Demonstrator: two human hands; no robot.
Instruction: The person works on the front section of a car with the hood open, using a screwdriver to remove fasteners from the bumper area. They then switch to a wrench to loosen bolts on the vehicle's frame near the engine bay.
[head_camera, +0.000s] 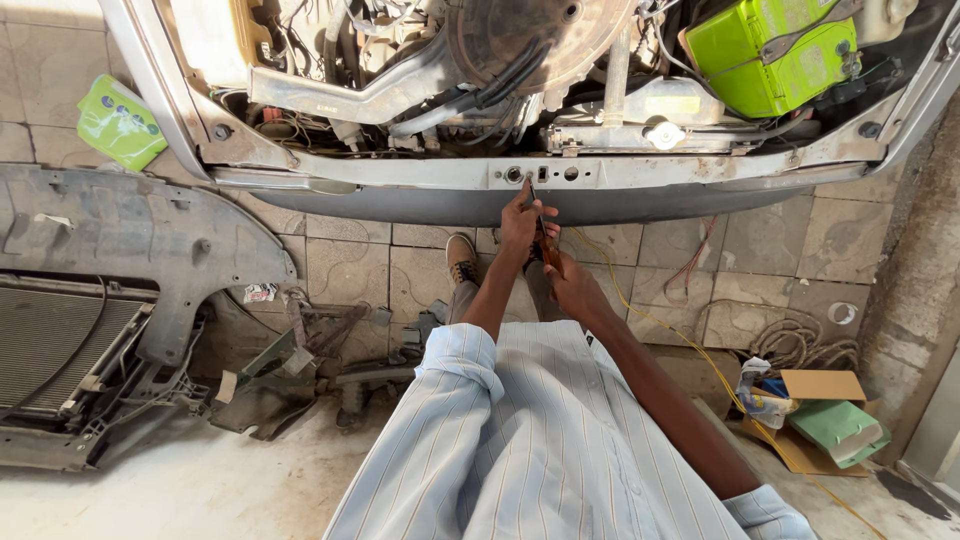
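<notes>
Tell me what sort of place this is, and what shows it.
Most likely a car repair yard or workshop. A car's open front end with its engine bay exposed, a removed bumper and radiator lying on the paved floor, and the person's hands working a tool at the front crossmember.

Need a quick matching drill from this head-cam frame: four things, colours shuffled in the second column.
Things:
1. battery
2. cardboard box
3. removed bumper cover
4. cable on the floor

Colours:
A. yellow
B. grey
C. bright green
D. brown

Pairs: 1-C, 2-D, 3-B, 4-A

For reference, the left hand and right hand hold a screwdriver at the front crossmember.
</notes>
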